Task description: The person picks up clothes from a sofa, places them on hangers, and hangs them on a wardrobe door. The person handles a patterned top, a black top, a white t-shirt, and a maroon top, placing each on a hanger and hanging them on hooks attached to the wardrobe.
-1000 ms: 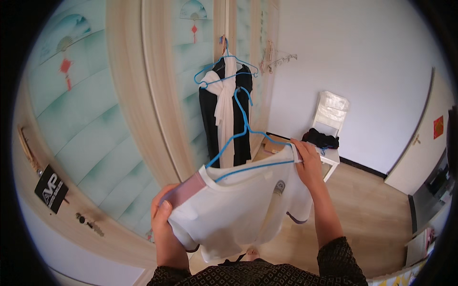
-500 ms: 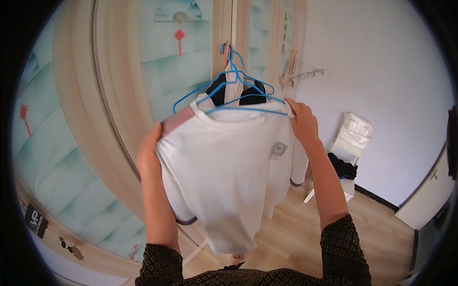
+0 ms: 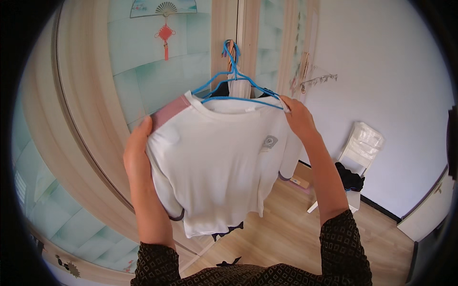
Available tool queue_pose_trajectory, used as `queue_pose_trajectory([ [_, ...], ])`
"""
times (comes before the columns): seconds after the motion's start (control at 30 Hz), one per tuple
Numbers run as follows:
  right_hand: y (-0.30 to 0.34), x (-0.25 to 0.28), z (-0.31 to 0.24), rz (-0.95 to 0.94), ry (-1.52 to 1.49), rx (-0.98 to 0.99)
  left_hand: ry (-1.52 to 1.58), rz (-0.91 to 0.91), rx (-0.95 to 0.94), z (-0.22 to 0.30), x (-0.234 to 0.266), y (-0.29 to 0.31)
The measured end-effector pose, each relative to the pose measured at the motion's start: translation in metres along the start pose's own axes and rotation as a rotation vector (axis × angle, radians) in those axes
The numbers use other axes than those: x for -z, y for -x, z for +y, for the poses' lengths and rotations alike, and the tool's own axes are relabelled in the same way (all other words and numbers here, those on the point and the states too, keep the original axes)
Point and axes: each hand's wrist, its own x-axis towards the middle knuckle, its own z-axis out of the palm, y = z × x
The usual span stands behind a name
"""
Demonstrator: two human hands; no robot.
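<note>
A white T-shirt with a mauve shoulder panel and a small grey chest patch hangs in front of me. The blue hanger runs through its neck, and its hook is up at the wardrobe door handle. My left hand grips the mauve shoulder at the left, fingers partly hidden behind the cloth. With closed fingers, my right hand pinches the other shoulder beside the hanger's right end. Behind the shirt, another blue hanger and dark clothing show in part.
The wardrobe doors with pale green panels stand ahead and to the left. At the right, a white folding chair stands by the wall, with black cloth on its seat. Wooden floor lies below.
The shirt's left shoulder has moved left and slightly up, with my left hand on it. The hangers now line up more closely, and the view has shifted a little.
</note>
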Motion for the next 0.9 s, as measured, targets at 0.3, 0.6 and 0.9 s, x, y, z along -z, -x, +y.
queue_pose_trajectory([
  [0.3,-0.010,-0.032,0.016,0.020,0.097,0.068,-0.372,-0.127,-0.077,-0.029,0.018,0.010],
  [0.6,0.022,-0.034,0.014,0.044,0.036,0.075,-0.540,-0.117,-0.299,-0.054,0.051,0.038],
  [0.9,0.182,-0.022,0.102,-0.479,-0.067,-0.313,-0.553,-0.380,0.209,-0.152,0.133,0.044],
])
